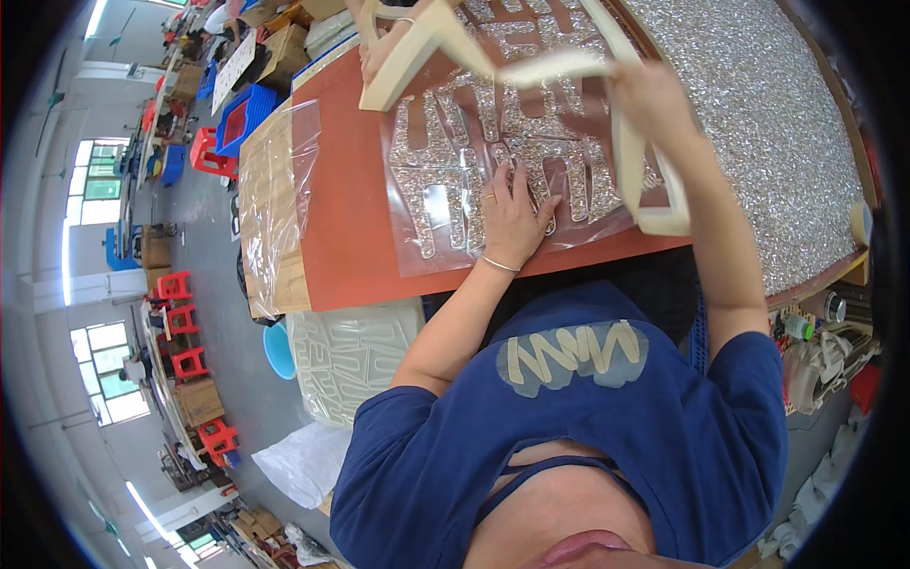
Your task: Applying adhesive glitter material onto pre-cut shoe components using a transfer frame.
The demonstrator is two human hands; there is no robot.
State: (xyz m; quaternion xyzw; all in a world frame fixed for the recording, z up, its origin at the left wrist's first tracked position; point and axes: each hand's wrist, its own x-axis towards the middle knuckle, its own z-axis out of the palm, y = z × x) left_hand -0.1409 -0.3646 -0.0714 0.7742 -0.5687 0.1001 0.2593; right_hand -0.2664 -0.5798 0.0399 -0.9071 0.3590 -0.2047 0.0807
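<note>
Left hand [513, 213]: flat, fingers spread, pressing clear film [445, 204] against orange board [346, 228] on worktop
Film: glittery cut-out pattern [474, 123] beneath; likely to crease or slide if pressure eases
Right hand [649, 100]: closed around cream backing strip [630, 166], lifted clear of board
Strip: looped, bent; risk of tearing at thin bends or dragging glitter pieces loose if pulled steeply
Far hand [379, 47]: another person's, gripping strip's far end; uneven pull could twist it
</note>
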